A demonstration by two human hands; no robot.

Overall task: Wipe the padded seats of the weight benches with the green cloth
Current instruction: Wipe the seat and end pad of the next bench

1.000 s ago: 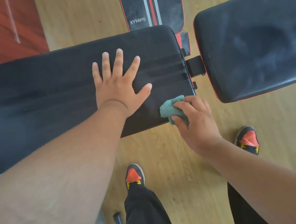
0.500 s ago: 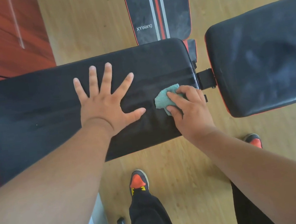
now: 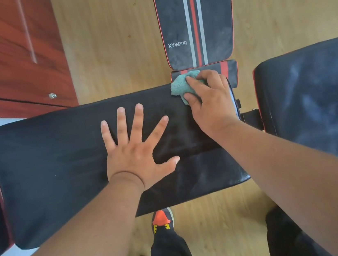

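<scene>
Head view: my right hand (image 3: 210, 103) fingers clutch the green cloth (image 3: 181, 85) at the padded seat (image 3: 61, 163)'s far right corner; left hand (image 3: 136, 151) lies flat, fingers spread. Mid-wipe; next, I'd sweep leftward.

A black padded bench (image 3: 61, 163) on the wooden floor (image 3: 110, 49) carries a flat left hand (image 3: 136, 151) and green cloth (image 3: 181, 85).

You have one legible marking in view: the brand text "XYWang" (image 3: 177, 44), printed in pale letters on the left part of the striped bench pad (image 3: 214, 25) at the far side of the scene, just left of its grey and red stripes. The lettering reads upright from your position. No other text, numbers, labels or signs can be read on anything else in view.
</scene>
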